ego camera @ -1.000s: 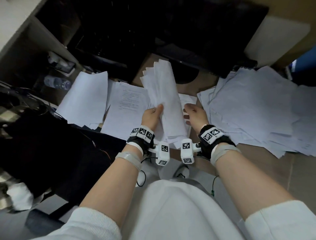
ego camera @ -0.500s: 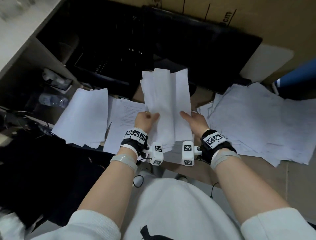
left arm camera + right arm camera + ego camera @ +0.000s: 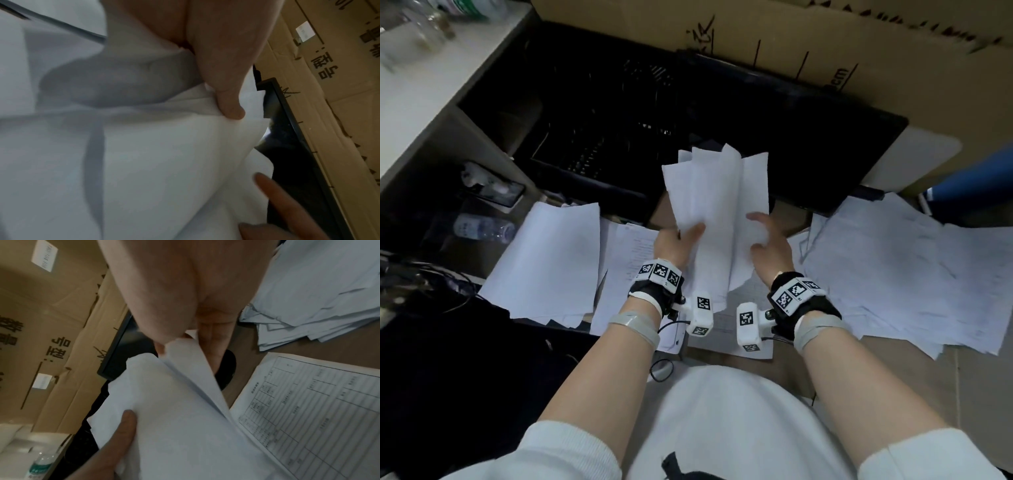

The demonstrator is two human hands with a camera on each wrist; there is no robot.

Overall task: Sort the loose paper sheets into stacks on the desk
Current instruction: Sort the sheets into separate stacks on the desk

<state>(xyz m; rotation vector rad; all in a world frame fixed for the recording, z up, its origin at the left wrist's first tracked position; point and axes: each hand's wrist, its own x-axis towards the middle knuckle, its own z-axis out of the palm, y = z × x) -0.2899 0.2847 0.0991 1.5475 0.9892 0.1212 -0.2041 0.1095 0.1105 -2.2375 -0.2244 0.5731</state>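
Sheets (image 3: 717,219) fan upright in front of the black monitor (image 3: 784,137), above the worktop (image 3: 893,363). My left hand (image 3: 676,245) pinches their left edge, thumb on top; my right hand (image 3: 768,245) pinches one sheet's right edge. Right of the monitor lies a loose pile (image 3: 914,274); left of it, a neater stack (image 3: 551,260).

Cardboard box (image 3: 825,61) with printed characters at back. Black monitor (image 3: 791,137) before it. Water bottle (image 3: 482,228) lying far left; phone (image 3: 500,195) just behind it.
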